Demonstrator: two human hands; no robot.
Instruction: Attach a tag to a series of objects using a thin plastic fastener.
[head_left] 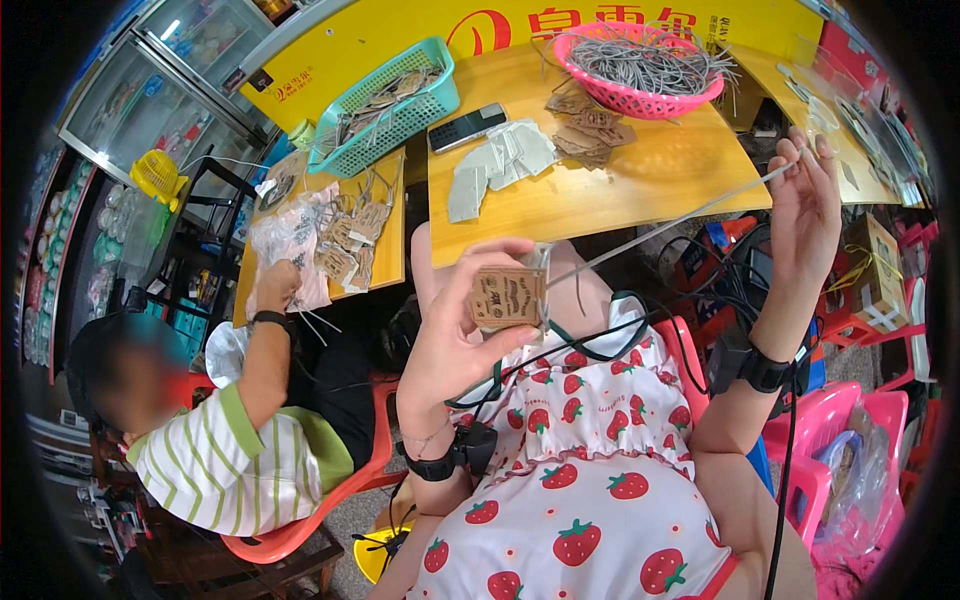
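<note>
Left hand [455, 305], before the table [690, 158], has its grip closed around a brown card [507, 297]; a grey cord [690, 214] slants across the table's near edge to the right hand [808, 190], whose fingertips pinch its end.

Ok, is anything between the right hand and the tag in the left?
Nothing visible blocks that gap; only the grey cord, held in the right hand, spans it toward the tag in the left hand.
</note>
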